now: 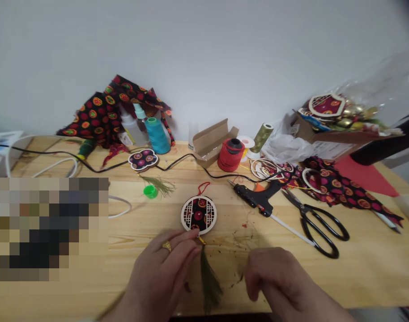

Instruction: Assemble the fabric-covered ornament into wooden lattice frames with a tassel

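A round ornament (pixel 199 214) with a pale lattice frame and dark patterned fabric lies mid-table, its red loop (pixel 203 188) pointing away from me. From its near edge hangs a dark green tassel (pixel 209 277). My left hand (pixel 169 264), with a gold ring, touches the ornament's lower edge at the tassel's top; its fingers are pressed together. To the right of the tassel, my right hand (pixel 278 277) is above the table with curled fingers, and whatever they may hold is hidden. A black glue gun (pixel 260 197) with a white stick and black-handled scissors (pixel 317 223) lie to the right.
Behind stand a teal thread cone (pixel 158 136), red spool (pixel 230 154), open small box (pixel 211 138) and bottles. A flower-shaped ornament (pixel 143 159) and green cap (pixel 150 191) lie left. Black cable (pixel 107 170) crosses the table (pixel 375 277). A filled carton (pixel 352 138) sits right.
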A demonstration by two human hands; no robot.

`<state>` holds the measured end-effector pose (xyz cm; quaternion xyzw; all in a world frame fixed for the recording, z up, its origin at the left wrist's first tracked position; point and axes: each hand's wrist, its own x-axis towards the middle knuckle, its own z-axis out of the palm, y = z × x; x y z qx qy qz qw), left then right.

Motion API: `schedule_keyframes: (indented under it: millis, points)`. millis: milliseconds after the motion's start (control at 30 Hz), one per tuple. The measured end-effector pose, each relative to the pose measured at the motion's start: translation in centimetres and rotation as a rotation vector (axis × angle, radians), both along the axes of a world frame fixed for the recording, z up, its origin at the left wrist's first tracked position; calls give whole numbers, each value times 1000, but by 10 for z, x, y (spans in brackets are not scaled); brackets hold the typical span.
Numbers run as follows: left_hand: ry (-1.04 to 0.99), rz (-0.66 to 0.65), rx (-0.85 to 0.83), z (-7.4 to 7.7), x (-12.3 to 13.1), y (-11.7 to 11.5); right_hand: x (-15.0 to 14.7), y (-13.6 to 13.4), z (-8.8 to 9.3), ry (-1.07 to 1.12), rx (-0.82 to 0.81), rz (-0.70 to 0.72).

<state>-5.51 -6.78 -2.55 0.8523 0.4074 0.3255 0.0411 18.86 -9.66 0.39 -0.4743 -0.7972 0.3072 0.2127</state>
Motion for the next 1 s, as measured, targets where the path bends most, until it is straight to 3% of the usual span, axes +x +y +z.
schedule_keyframes:
  millis: [133, 267, 400, 533, 633, 700, 800, 1000]
  points:
    - [11, 25, -2, -3, 0, -3, 4, -2, -4, 5, 288, -130]
    - [23, 13, -18, -6, 0, -4, 6, -5, -4, 108, 82, 42]
    - [8, 7, -29, -8, 1, -5, 7, -11, 1, 88, 194, -157]
    - [-15, 4, -46, -9, 3, -6, 5, -7, 2, 115, -12, 110]
    - [-21, -5, -40, -10, 4, -6, 0, 4, -1, 43, 176, -127]
    - [-21, -7, -35, -10, 5, -5, -4, 8, 1, 0, 256, -151]
    - [-45, -10, -16, -4, 7, -2, -5, 3, 7, 67, 47, 40]
    - [-184, 58, -153, 12, 8, 1, 0, -1, -6, 196, 20, -148]
